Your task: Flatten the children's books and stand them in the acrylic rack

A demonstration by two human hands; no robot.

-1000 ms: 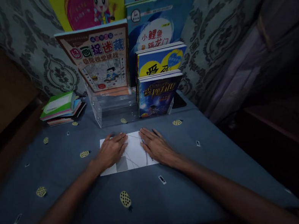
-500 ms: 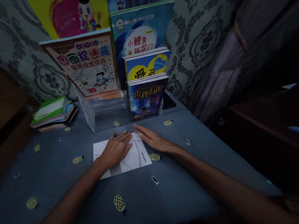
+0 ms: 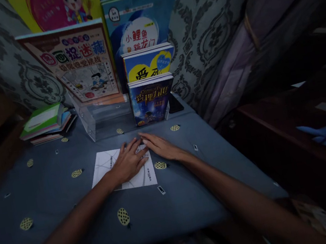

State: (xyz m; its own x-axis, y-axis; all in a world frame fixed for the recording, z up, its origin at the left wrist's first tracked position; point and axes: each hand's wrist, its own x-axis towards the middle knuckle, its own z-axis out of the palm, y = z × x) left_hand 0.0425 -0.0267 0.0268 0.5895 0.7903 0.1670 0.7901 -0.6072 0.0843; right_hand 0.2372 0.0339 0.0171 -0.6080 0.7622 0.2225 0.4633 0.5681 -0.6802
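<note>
A white printed leaflet or thin booklet (image 3: 143,179) with grey curved lines lies flat on the tablecloth. Small "vatti" lettering runs along its right side. My left hand (image 3: 128,162) rests on the middle of it, palm down, fingers spread and pointing up and right. At the upper right corner is my right hand (image 3: 161,146), its fingers stretched out and their tips beside those of my left. Between them the hands hide the top right part of the sheet. Whether the paper is folded underneath, I cannot tell.
Behind the hands, a clear acrylic stand (image 3: 109,125) holds several upright books, with a dark blue book (image 3: 149,101) in front. To the left lies a book pile (image 3: 45,121). A dark flat object (image 3: 175,104) sits behind the stand's right end. The blue-grey tablecloth (image 3: 70,205) has pineapple prints.
The view has shifted, moving the scene slightly left and up. My left hand has slid right, closer to my right hand. The leaflet's left edge now slants, and more print shows there.
</note>
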